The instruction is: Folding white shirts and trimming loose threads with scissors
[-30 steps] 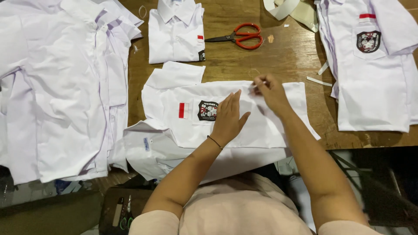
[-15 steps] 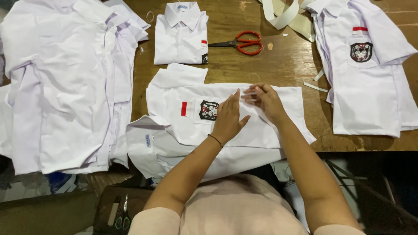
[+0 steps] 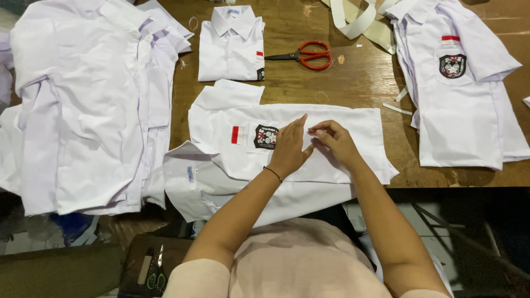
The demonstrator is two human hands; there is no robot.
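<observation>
Left hand point(image 3: 290, 148) pressed flat, right hand point(image 3: 334, 142) pinching the white badge-pocket school shirt point(image 3: 353, 124); I'd keep that fold taut.

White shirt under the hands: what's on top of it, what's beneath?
On the white shirt lie the left hand and right hand, beside its dark badge and red-white patch. Beneath is the wooden table; the part under the shirt is covered.
</observation>
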